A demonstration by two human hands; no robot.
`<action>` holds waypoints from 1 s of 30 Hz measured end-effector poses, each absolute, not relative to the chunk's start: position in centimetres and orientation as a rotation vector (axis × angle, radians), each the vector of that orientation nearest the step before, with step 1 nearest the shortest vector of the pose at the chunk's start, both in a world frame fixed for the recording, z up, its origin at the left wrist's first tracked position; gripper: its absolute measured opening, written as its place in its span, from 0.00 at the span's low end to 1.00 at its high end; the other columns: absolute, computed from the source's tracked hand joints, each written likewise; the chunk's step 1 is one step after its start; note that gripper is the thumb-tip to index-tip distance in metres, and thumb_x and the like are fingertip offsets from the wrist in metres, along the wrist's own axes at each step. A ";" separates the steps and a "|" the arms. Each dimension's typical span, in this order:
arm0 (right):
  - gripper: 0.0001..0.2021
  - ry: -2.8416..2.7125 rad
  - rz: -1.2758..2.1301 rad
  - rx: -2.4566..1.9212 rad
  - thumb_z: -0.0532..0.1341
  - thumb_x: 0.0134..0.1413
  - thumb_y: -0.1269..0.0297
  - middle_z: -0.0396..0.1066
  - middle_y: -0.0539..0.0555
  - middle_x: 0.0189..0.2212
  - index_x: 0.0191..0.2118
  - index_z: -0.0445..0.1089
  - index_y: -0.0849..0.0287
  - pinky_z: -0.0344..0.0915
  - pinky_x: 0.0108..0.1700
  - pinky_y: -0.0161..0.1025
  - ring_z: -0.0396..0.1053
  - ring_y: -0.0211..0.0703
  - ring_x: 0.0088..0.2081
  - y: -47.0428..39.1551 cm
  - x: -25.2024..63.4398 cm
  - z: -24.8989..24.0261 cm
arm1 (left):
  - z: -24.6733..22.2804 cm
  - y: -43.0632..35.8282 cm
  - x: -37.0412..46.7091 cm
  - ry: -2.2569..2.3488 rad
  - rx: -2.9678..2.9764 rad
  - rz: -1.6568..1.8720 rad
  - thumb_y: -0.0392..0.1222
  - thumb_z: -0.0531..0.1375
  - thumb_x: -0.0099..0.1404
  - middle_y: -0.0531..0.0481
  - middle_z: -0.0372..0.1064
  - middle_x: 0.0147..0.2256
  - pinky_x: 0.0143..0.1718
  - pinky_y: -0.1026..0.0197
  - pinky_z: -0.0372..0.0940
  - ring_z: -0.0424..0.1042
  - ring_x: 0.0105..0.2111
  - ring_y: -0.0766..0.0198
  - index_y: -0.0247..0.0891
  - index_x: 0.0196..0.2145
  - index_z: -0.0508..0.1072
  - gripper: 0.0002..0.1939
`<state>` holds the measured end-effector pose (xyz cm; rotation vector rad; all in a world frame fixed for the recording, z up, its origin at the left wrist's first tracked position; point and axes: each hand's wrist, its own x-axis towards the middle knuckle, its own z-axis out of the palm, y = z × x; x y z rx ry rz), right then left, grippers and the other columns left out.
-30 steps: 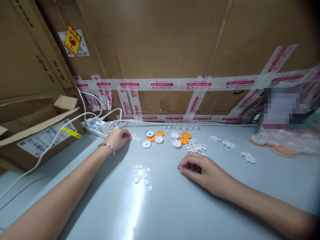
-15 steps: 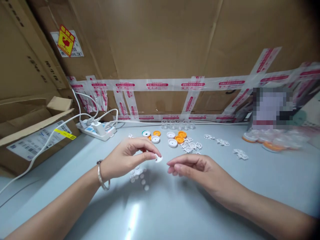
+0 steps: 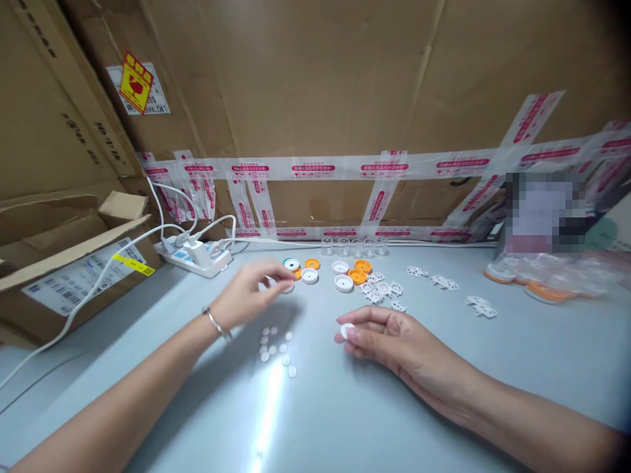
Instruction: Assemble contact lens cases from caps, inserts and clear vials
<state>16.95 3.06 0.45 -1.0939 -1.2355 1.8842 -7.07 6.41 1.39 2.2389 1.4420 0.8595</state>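
My right hand [image 3: 384, 338] holds a small white disc [image 3: 347, 331] pinched between thumb and fingers, a little above the table. My left hand [image 3: 249, 292] is further back; its slightly blurred thumb and fingertips close on a white round cap [image 3: 287, 288], mostly covered by the fingers. Just behind it stand a white and teal cap [image 3: 292, 264], an orange ring [image 3: 312, 264] and a white cap [image 3: 309, 276]. Several small white toothed discs [image 3: 265, 357] lie on the table in front of my left hand.
White caps [image 3: 344, 283], orange caps [image 3: 357, 276] and flat white cut-out pieces [image 3: 377, 289] lie behind my right hand. Clear cups [image 3: 344, 247] line the back. A power strip [image 3: 200, 261], cords and an open carton [image 3: 83, 263] stand left; a bag with orange-based items [image 3: 547, 290] sits right.
The small white disc has passed from my left hand to my right, which has closed on it. My left hand has moved back and left to the caps, uncovering the small discs.
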 end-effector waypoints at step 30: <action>0.15 -1.275 1.837 -1.159 0.67 0.42 0.60 0.75 0.54 0.32 0.37 0.69 0.60 0.65 0.45 0.39 0.72 0.39 0.36 3.7 17.3 0.5 | -1.8 11.3 -11.3 1.637 2.221 0.820 0.44 0.58 0.57 0.47 0.70 0.29 0.32 0.63 0.63 0.67 0.27 0.64 0.35 0.28 0.77 0.11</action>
